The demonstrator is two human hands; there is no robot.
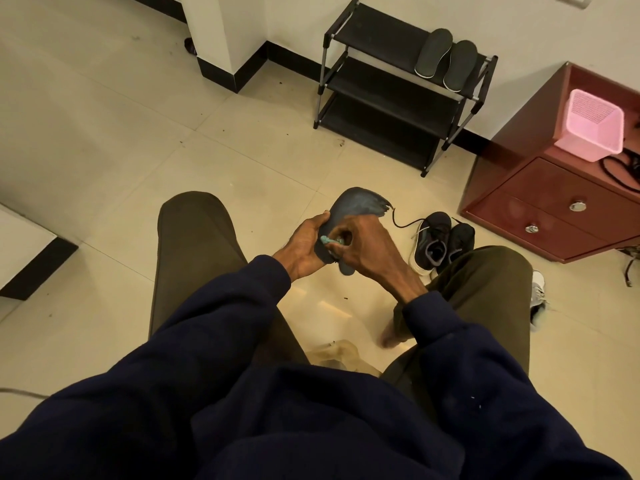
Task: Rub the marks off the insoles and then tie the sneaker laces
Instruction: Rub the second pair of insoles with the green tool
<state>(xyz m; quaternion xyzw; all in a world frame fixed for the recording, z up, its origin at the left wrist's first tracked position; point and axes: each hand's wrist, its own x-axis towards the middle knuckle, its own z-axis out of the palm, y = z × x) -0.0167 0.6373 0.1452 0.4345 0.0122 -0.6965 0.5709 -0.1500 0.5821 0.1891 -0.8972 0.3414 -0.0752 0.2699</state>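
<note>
I'm gripping the light, floppy-looking insole (360,207) by its edge with my left hand (304,245) while my right hand (363,249) is pinching a teal scrubber (328,240) against it.

The right hand (363,245) covers the middle of the insole (356,206), and the small teal thing (326,240) it pinches shows too little to name (mostly buried in fingers). On the right, the red cabinet (554,192) runs past the edge.
</note>
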